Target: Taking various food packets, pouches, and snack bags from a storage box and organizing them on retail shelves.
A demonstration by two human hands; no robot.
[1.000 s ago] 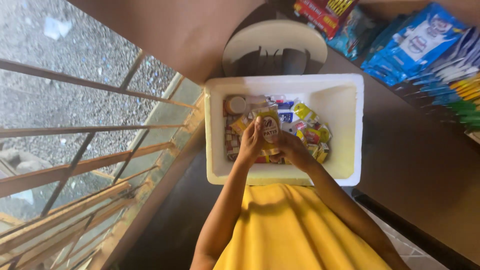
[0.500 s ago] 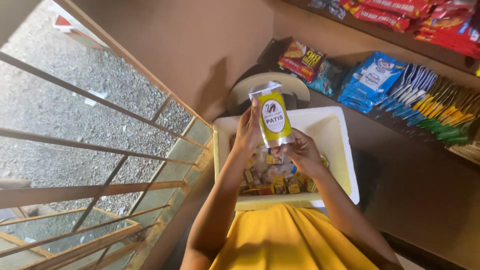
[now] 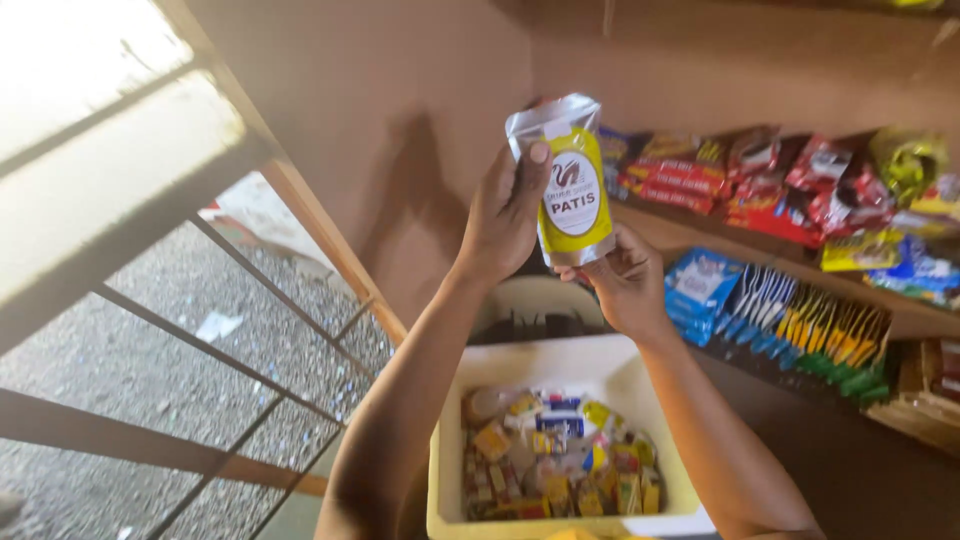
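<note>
Setting: brown wall [image 3: 400, 120] behind, shelf [image 3: 700, 225] of snack packs [image 3: 760, 185] at right, metal window bars [image 3: 250, 290] at left with gravel outside.
Hidden: lower right of white box [image 3: 450, 470] cut off by the frame edge; small packets [image 3: 560, 460] inside are jumbled, kinds hard to tell; round pale thing [image 3: 540, 305] behind the box partly covered by the arms, unclear what it is; counter [image 3: 830, 470] dark, little detail.
Hidden, hands: right palm is behind the pouch, only fingertips show at its lower edge.
Change: pouch [image 3: 572, 185] now raised well above the box, up in front of the wall and shelf; half a second ago it was lower, just over the box rim. View tilted up too, so more shelf and less of the box shows.
Left hand [image 3: 505, 215]: closed on the pouch's left edge, thumb pressed on the front near the silver top, fingers wrapped behind.
Right hand [image 3: 625, 285]: cupped under the pouch's bottom, fingers curled up against it, supporting.
Pouch: yellow-green with silver top and round white label, upright, slightly tilted, held by both hands, clear of the box.
</note>
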